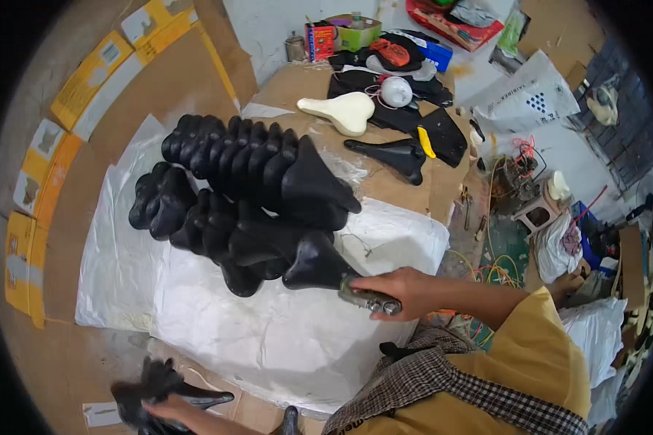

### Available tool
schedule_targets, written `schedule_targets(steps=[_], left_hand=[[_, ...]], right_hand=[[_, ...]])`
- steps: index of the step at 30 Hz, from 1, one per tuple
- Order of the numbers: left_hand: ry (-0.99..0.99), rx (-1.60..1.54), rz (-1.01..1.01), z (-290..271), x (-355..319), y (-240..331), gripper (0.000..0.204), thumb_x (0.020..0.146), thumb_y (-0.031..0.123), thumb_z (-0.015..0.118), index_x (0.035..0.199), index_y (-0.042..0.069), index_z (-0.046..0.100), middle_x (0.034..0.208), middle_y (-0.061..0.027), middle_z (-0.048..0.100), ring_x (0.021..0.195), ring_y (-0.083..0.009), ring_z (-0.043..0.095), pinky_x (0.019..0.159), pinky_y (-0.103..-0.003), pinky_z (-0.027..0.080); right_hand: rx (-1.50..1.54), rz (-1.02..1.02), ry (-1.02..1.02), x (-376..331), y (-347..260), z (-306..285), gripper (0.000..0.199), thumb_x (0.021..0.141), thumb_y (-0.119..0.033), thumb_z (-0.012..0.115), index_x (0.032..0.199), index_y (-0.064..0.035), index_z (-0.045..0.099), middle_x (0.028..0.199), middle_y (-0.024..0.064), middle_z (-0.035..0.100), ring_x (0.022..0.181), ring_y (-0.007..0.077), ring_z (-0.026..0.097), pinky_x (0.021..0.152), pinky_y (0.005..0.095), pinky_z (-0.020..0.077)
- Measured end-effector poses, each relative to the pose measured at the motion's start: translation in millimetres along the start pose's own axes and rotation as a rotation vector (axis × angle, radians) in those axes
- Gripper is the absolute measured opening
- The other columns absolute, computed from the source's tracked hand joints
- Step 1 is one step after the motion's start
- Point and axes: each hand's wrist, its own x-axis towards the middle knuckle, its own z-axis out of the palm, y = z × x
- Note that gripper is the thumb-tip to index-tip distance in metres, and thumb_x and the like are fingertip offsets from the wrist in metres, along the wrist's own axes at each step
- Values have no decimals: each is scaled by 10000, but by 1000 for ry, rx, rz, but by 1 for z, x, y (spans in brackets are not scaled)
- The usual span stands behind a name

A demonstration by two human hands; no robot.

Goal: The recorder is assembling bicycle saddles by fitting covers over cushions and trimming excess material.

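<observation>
Rows of black bicycle saddles lie packed together on white plastic sheeting. At the nose of the nearest saddle, my right hand is closed around a grey metal hand tool with a rounded end; its exact kind does not show. Down at the lower left, my left hand grips a black saddle, somewhat blurred, beside other dark saddle shapes. Part of its fingers is hidden. Another black nose pokes up at the bottom edge.
A cream saddle shape and a black saddle with a yellow-handled tool lie at the back. Beyond are a green box and black cloth. Yellow-edged cardboard curves round the left. Cables and clutter fill the right.
</observation>
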Motion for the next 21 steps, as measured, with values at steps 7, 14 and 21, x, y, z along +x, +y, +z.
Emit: schedule_targets(steps=[7, 14, 21], left_hand=[[89, -333, -466, -79, -23, 54, 455, 856, 309, 542, 1163, -26, 510, 1131, -135, 548, 948, -281, 545, 907, -391, 425], [273, -206, -686, -90, -161, 122, 424, 884, 275, 516, 1203, -5, 497, 1179, -118, 534, 987, -265, 539, 922, -375, 427], [-224, -316, -693, 41, -239, 236, 459, 873, 313, 515, 1235, 35, 465, 1101, -113, 519, 926, -245, 523, 873, -362, 412]], right_hand=[[-439, 291, 249, 32, 114, -20, 697, 691, -135, 656, 1318, -87, 354, 1002, 224, 575, 913, 381, 576, 796, 459, 453], [-163, 282, 431, 62, 223, -74, 575, 698, -121, 674, 1233, -50, 477, 1165, 202, 522, 1068, 394, 490, 936, 424, 411], [-525, 517, 657, 101, 331, -180, 357, 726, -132, 617, 1066, -31, 581, 993, 179, 614, 948, 328, 587, 831, 430, 461]])
